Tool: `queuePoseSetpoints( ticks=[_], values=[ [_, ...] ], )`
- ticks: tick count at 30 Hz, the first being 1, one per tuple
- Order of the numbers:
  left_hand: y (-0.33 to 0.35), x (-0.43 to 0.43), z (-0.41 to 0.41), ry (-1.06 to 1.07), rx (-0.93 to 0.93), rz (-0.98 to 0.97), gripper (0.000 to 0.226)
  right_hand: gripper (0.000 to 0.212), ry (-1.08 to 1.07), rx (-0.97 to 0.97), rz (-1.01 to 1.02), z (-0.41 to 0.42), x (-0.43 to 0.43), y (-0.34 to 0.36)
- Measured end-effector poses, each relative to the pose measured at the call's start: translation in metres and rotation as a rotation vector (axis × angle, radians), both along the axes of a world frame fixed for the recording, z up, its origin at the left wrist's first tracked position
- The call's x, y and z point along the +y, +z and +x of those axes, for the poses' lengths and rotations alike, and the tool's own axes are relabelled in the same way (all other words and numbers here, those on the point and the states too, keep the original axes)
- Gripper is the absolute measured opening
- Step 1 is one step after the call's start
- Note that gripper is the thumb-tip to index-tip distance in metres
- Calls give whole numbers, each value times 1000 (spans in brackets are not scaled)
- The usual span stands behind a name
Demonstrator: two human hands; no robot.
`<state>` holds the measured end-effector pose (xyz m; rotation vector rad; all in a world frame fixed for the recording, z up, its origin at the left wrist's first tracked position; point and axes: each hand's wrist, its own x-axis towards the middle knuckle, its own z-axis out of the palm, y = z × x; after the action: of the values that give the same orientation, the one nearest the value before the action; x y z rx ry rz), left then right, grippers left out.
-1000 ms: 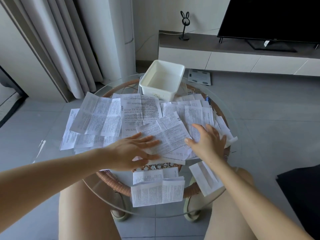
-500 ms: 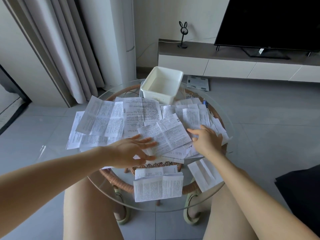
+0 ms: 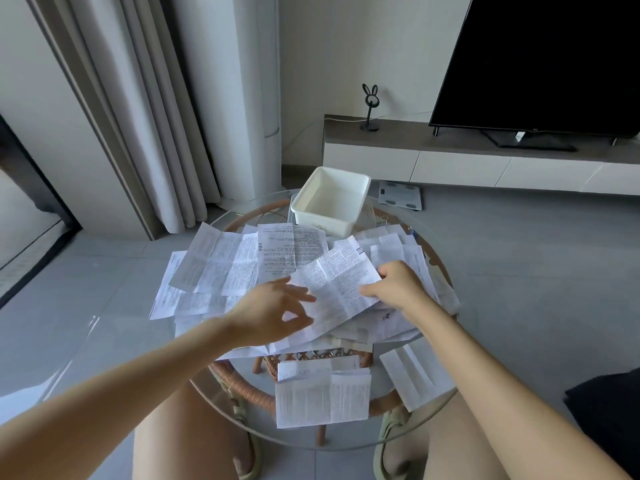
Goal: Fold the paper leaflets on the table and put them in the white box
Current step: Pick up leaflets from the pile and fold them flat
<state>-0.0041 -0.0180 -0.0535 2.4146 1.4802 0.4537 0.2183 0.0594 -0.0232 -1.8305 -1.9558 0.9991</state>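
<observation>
An unfolded printed leaflet point(image 3: 332, 285) is held slightly lifted over the other leaflets point(image 3: 214, 268) spread on the round glass table point(image 3: 270, 420), pinched at its right edge by the right hand point(image 3: 398, 289), touched at its left edge by the loosely spread left hand point(image 3: 273, 313), with the white box point(image 3: 322, 225) beyond.

We see the right hand point(image 3: 398, 289) gripping the right edge of one unfolded leaflet point(image 3: 332, 282), held above the leaflet pile point(image 3: 214, 268) on the glass table point(image 3: 381, 431). The left hand point(image 3: 273, 313) is at its left edge, fingers spread. The white box point(image 3: 332, 206) stands at the far side; a folded leaflet point(image 3: 322, 396) lies at the near edge.
</observation>
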Motion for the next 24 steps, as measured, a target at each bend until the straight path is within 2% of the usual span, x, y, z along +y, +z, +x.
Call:
queuePoseSetpoints(
  ticks=[2,3,4,6,8,10,12,15,17,19,21,24],
  values=[
    [20,6,0,221,-205,299,37,15,50,172,66,4,-5,23],
    [33,11,1,308,-296,378,38,9,94,234,106,7,-7,36],
    [47,15,3,378,-370,369,47,5,163,259,160,10,-10,50],
    [72,26,4,366,-510,120,67,10,306,212,308,14,-13,73],
    [86,34,8,255,-530,-51,58,19,358,136,469,17,-14,89],
    [90,37,14,232,-613,-111,50,19,355,172,543,20,-17,99],
    [91,35,21,255,-846,-212,39,24,295,388,447,23,-19,103],
    [88,32,28,339,-1100,-387,19,29,139,677,164,30,-20,95],
    [85,29,34,396,-1159,-471,17,25,75,763,-18,32,-21,80],
    [82,25,38,404,-1142,-500,19,19,61,779,-90,31,-23,65],
    [82,21,39,370,-1101,-457,20,15,49,770,10,29,-26,54],
    [82,21,32,332,-1054,-361,19,25,88,669,358,29,-28,43]
  ],
)
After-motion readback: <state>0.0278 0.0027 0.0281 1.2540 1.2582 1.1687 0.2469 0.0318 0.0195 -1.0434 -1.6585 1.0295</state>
